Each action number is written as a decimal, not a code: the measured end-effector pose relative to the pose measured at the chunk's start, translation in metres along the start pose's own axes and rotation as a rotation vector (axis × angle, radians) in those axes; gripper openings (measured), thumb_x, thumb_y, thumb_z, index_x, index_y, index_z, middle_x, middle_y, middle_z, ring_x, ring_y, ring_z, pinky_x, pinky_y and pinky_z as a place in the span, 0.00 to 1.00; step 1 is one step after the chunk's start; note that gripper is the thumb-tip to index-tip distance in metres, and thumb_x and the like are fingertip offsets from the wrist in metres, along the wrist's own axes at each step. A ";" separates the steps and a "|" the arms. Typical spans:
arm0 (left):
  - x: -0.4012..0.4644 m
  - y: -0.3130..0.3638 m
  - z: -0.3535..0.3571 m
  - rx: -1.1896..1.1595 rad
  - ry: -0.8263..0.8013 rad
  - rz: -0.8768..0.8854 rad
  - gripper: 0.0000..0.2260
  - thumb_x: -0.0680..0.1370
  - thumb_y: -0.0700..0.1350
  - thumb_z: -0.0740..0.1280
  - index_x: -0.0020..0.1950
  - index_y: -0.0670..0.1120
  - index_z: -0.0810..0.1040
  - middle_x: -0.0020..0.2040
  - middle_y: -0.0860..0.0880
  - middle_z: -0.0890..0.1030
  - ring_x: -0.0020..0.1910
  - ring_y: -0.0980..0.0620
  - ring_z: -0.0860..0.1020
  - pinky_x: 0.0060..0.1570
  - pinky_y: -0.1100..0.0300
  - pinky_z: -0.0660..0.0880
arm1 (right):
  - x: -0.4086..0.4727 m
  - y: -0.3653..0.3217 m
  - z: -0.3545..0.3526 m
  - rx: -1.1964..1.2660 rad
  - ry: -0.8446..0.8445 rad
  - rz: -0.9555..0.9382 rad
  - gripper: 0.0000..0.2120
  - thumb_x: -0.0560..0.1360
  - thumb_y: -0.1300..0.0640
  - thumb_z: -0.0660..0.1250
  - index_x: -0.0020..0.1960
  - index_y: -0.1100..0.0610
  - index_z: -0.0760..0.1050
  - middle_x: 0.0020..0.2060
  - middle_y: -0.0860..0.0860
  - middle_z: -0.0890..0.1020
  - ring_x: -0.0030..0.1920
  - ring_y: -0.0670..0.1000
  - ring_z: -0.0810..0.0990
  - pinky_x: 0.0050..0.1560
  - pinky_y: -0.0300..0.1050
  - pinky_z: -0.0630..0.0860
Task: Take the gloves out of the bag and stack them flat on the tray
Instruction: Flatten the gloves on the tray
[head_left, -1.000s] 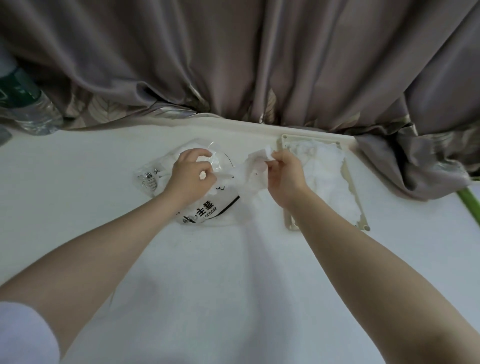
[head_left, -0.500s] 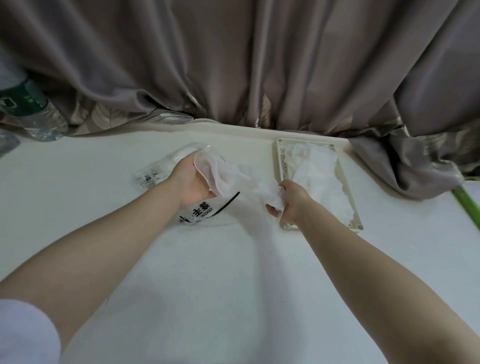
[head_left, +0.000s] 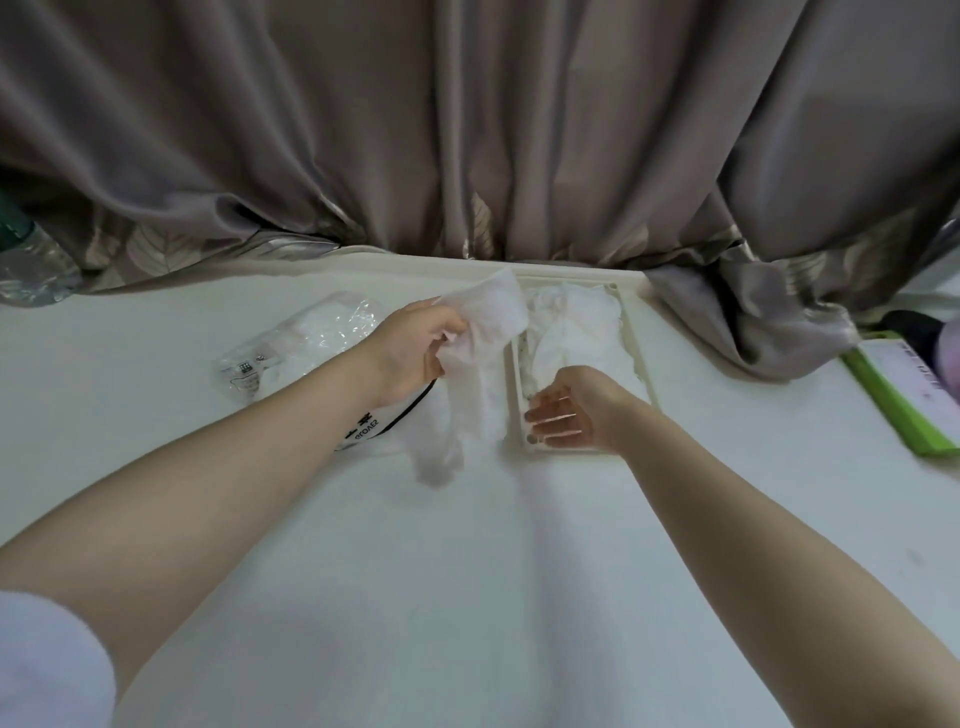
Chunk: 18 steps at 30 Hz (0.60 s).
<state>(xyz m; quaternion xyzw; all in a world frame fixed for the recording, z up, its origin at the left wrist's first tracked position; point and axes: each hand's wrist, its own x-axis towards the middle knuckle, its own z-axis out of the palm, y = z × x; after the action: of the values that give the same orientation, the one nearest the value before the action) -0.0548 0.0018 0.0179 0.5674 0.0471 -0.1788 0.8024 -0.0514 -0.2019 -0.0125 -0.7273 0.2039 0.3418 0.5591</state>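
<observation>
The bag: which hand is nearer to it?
Left. The left hand, gripping a glove, hangs just right of the bag; the right hand lies open over the tray, farther right.

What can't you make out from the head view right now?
- Bag: whether gloves remain inside; the film is crumpled and the left hand and forearm cover its near end.
- Tray: how many gloves lie there; the white layers merge.
- Bottle: cut off by the left edge.
- Green item: cut off by the right edge.

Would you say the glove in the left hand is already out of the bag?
Out: the left hand holds the glove hanging free, clear of the bag.
</observation>
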 end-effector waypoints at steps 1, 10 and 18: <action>0.000 0.003 0.007 0.066 -0.080 0.003 0.10 0.65 0.35 0.59 0.41 0.44 0.77 0.33 0.50 0.77 0.31 0.55 0.75 0.30 0.67 0.72 | -0.001 -0.001 -0.006 0.046 0.070 -0.056 0.08 0.75 0.60 0.57 0.43 0.60 0.75 0.43 0.56 0.82 0.44 0.56 0.80 0.51 0.48 0.75; 0.004 0.021 0.081 1.024 -0.380 0.299 0.27 0.68 0.24 0.60 0.25 0.57 0.77 0.65 0.62 0.67 0.65 0.62 0.60 0.54 0.78 0.59 | -0.023 -0.016 -0.048 -0.015 -0.335 -0.470 0.20 0.70 0.51 0.64 0.58 0.61 0.76 0.55 0.55 0.79 0.57 0.54 0.76 0.69 0.52 0.66; 0.016 0.009 0.110 0.857 -0.264 0.331 0.26 0.70 0.24 0.59 0.42 0.56 0.80 0.69 0.55 0.65 0.65 0.59 0.66 0.54 0.75 0.67 | -0.041 -0.010 -0.090 -0.031 -0.505 -0.513 0.09 0.73 0.59 0.65 0.51 0.61 0.78 0.44 0.54 0.82 0.45 0.51 0.81 0.50 0.43 0.77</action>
<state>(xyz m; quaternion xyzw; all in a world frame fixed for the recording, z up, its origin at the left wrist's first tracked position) -0.0510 -0.1012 0.0601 0.8196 -0.2240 -0.1225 0.5129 -0.0481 -0.2880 0.0369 -0.6558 -0.1350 0.3622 0.6485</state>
